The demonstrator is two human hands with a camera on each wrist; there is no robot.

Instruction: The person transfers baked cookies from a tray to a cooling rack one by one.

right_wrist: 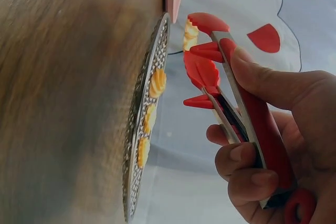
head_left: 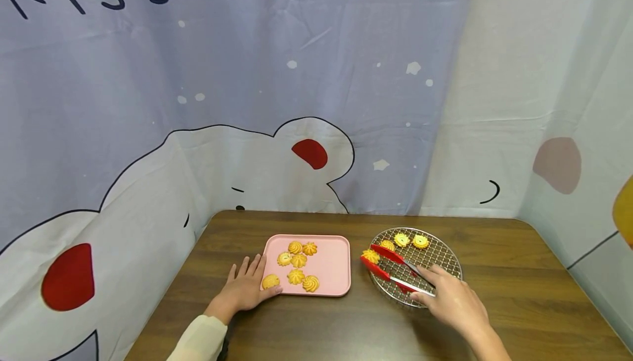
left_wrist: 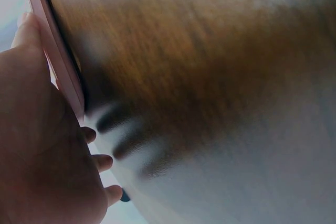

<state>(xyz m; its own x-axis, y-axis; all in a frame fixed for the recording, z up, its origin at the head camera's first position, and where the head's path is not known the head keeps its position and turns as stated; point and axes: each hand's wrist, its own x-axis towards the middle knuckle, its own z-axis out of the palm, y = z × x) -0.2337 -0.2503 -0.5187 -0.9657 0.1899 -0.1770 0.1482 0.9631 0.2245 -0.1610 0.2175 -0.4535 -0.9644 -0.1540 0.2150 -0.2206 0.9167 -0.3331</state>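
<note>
My right hand [head_left: 457, 301] grips red-tipped metal tongs [right_wrist: 258, 129]. Between the tongs' red tips is a yellow piped cookie [head_left: 370, 256], held above the left edge of a round wire rack [head_left: 447, 259]. The right wrist view shows this cookie [right_wrist: 190, 36] raised off the mesh. Three more cookies [right_wrist: 157, 83] sit on the rack's far part. To the left lies a pink tray [head_left: 333, 267] with several cookies [head_left: 299, 260] on its left half. My left hand [head_left: 244, 289] rests at the tray's left edge, fingers straight, thumb along the front left corner.
Tray and rack stand side by side on a brown wooden table [head_left: 356, 328], with a narrow gap between them. Behind the table and along its sides hangs a printed cloth [head_left: 386, 103].
</note>
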